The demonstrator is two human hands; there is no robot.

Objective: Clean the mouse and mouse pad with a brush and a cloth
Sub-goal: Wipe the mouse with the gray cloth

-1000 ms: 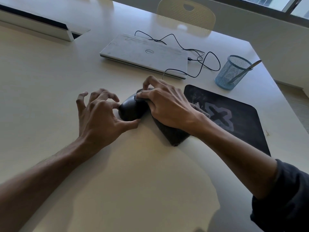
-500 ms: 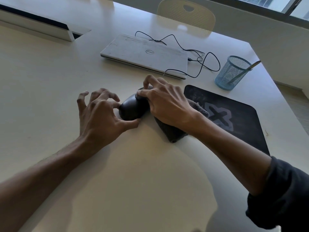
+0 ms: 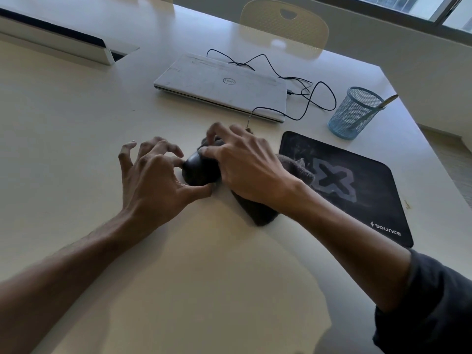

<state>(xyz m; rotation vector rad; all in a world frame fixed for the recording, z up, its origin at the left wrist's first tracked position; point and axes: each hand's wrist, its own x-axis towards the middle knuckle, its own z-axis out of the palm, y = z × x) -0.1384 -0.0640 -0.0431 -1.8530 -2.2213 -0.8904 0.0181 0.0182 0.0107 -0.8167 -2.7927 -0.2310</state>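
Glossy plastic mouse (image 3: 198, 171), fuzzy cloth (image 3: 258, 213)

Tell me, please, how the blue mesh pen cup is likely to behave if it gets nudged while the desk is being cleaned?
The mesh cup is open wire, so it is probably light and would slide or tip easily. The long tool leaning out over its rim may pull it toward that side. It stands beyond the mouse pad, apart from both hands, so an accidental bump seems unlikely now.

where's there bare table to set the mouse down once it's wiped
Bare white table lies left of the left hand, and in front of both forearms. A narrow strip runs between the closed white laptop and the hands. It is crowded around the black mouse: right hand, dark grey cloth, black mouse pad, black cable, blue mesh cup.
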